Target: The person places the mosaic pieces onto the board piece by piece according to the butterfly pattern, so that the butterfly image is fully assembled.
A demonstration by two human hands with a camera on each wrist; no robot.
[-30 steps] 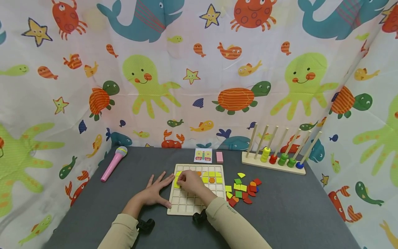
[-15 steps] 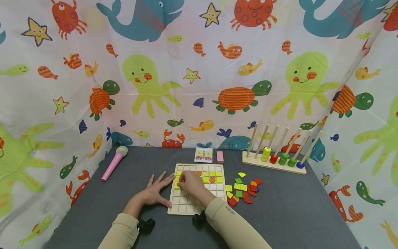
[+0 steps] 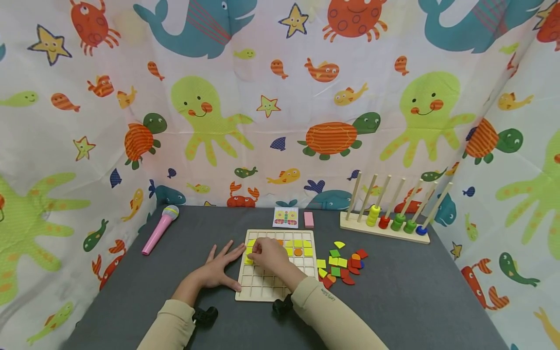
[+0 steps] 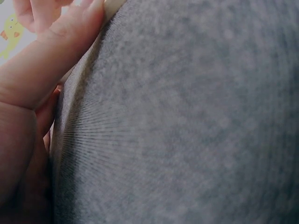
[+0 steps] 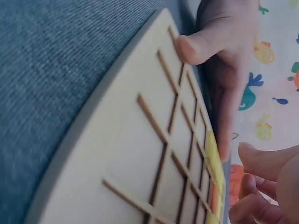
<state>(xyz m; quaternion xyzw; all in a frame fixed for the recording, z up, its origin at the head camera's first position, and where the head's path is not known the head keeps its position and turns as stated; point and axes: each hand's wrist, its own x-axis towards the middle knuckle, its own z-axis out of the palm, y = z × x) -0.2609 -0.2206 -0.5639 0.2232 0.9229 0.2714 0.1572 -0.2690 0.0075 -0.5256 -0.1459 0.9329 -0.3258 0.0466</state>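
A square wooden grid board [image 3: 258,292] lies on the dark table, holding yellow tiles [image 3: 308,253] and orange round ones [image 3: 298,252] in its upper rows. My left hand [image 3: 213,272] rests beside its left edge, fingers spread; in the right wrist view the thumb [image 5: 192,49] presses the board's rim. Over the board's upper left, my right hand [image 3: 272,258] has bent fingers, its tips at a yellow tile [image 3: 248,260]. The right wrist view shows its thumb [image 5: 268,163] and curled fingers, but whether they pinch the tile is hidden.
Loose coloured pieces [image 3: 335,272] lie right of the board. Behind it are a pattern card [image 3: 286,218] and a pink block [image 3: 308,220]. A peg stand [image 3: 385,228] with coloured rings stands back right; a pink toy microphone [image 3: 158,234] lies at left.
The right fingertips shift slightly about the yellow tile at the board's left. The left hand stays put.
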